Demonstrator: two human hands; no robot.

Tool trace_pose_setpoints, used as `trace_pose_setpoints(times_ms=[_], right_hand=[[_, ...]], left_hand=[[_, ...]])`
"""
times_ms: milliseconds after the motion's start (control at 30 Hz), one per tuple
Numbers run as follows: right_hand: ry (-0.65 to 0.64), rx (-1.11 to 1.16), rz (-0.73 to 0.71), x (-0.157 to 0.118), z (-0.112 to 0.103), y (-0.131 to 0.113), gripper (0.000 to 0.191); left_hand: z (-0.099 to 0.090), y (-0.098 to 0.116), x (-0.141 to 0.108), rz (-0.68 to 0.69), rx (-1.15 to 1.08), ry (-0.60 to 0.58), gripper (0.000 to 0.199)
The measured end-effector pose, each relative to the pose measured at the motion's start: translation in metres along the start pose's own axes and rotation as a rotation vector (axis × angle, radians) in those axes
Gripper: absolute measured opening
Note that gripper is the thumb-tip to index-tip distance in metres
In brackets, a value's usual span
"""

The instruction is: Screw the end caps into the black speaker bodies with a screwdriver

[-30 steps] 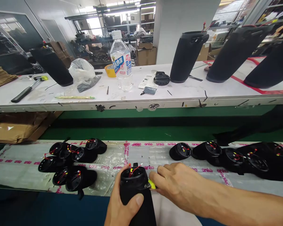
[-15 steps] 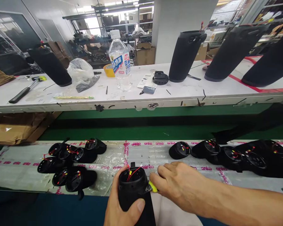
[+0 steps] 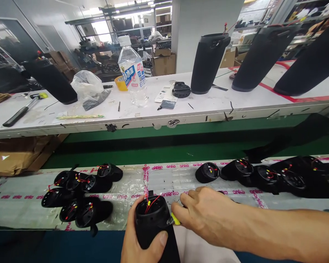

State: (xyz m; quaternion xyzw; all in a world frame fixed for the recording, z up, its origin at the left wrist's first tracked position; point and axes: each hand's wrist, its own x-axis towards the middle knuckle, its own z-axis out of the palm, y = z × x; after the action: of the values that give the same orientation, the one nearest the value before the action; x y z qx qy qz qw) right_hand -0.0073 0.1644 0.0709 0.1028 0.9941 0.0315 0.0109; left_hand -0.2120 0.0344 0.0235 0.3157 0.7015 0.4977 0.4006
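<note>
A black fabric-covered cylinder (image 3: 159, 233) stands upright at the bottom centre, its open top showing red wires and a yellow connector. My left hand (image 3: 144, 243) is wrapped round its left side, thumb across the front. My right hand (image 3: 199, 213) is closed on a small yellow tool (image 3: 176, 219), whose clear or metallic end touches the cylinder's right side just below the rim. What that tool is cannot be made out, since the fingers cover most of it.
Several black cylinders lie left (image 3: 91, 212) and right (image 3: 207, 172) on the plastic-covered lower bench (image 3: 131, 182). Others stand on the white upper shelf (image 3: 98, 118), alongside a water bottle (image 3: 133, 73), plastic bag (image 3: 87, 86), yellow tape roll (image 3: 121, 84) and black-handled tool (image 3: 16, 116).
The view has shifted and tilted slightly. Both hands keep their holds, and the yellow tool stays at the cylinder's right side near the rim.
</note>
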Motion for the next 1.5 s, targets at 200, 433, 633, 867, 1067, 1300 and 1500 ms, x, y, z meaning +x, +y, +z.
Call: trace_pose_setpoints(times_ms=[200,433,633,867,1067,1300,1500], right_hand=[[-0.015,0.004,-0.015,0.003,-0.001,0.0,0.018],[0.048,0.201,-0.007,0.009,0.007,0.013,0.005],[0.038,0.572,0.289,0.011,-0.022,0.018,0.017],[-0.052,0.384,0.179,0.015,-0.02,0.007,0.015],[0.059,0.232,0.055,0.016,-0.012,0.005,0.016],[0.069,0.207,0.052,0.011,-0.01,0.004,0.016],[0.053,0.184,0.043,0.01,-0.008,0.006,0.017]], left_hand=[[-0.001,-0.002,0.001,0.045,0.01,0.011,0.084],[-0.001,-0.001,0.003,0.012,-0.04,0.038,0.092],[0.001,-0.008,0.007,-0.069,-0.188,0.047,0.094],[-0.006,0.002,0.004,-0.14,-0.233,-0.077,0.094],[-0.005,0.002,0.007,-0.045,-0.206,-0.091,0.104],[-0.004,0.004,0.004,-0.021,-0.128,-0.075,0.099],[-0.002,0.006,0.004,-0.032,-0.099,-0.073,0.098]])
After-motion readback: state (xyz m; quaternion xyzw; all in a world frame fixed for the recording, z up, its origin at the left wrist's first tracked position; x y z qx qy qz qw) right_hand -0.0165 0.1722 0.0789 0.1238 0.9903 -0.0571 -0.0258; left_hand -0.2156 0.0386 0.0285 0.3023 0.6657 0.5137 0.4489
